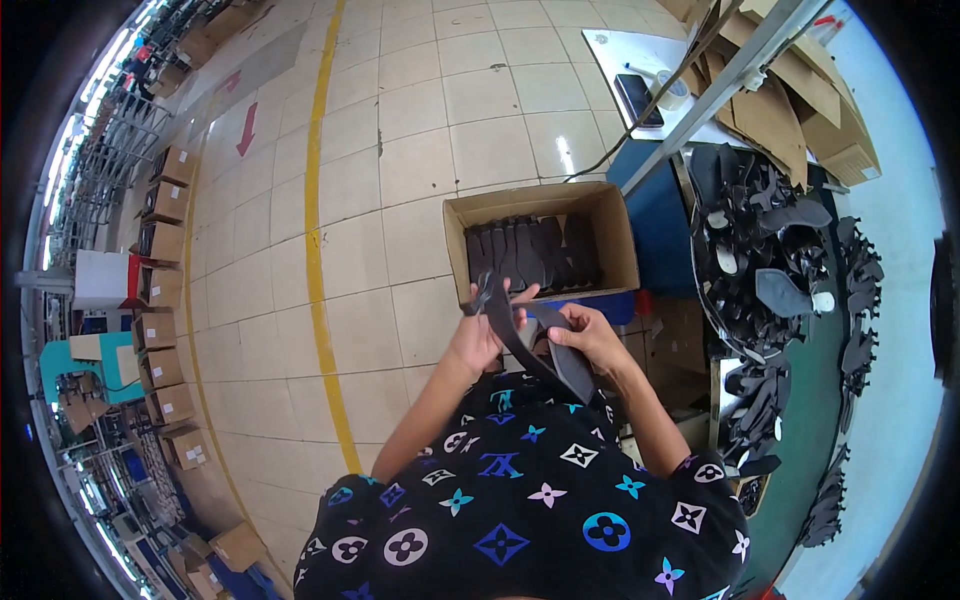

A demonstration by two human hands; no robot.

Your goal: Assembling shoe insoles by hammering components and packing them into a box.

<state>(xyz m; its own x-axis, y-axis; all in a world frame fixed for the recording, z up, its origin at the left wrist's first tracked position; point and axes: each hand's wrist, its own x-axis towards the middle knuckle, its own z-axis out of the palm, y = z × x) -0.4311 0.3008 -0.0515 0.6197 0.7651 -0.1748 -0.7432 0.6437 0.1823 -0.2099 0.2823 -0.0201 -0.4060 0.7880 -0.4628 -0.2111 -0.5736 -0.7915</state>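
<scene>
Clock: dial centred on the hands, 12 at the top of the view.
Left piece (508, 338): curved, flat, dark grey; upper end at 11 o'clock, with a darker strap-like bit there, lower end swinging round towards 5.
Right piece (573, 365): same dark grey, broader face showing; meets the left piece near 5 o'clock. Joined or merely overlapping, cannot tell.
Left hand (478, 335): at 9 o'clock, fingers partly spread, closed loosely about the left piece near its upper end. Most of that length hangs unsupported; a twist could roll it out of so light a hold.
Right hand (592, 338): at 3 o'clock, thumb and fingers pinched on the right piece. If the two are joined, pulling the hands apart unevenly could strain the join; if loose, one could slide off the other.
Patterned shirt (500, 470): at 6 o'clock, close under the low ends; loose cloth could catch them.
Carton (621, 235): open, at 12 o'clock, beyond the hands.
Packed pieces (508, 255): dark, side by side in the carton; crowding could bend edges or tangle any straps.
Cable (632, 130): droops at 1 o'clock to just behind the carton; a shove that way could snag it.
Heap (788, 290): dark pieces jumbled between 2 and 3 o'clock; a wide right elbow might knock some loose.
</scene>
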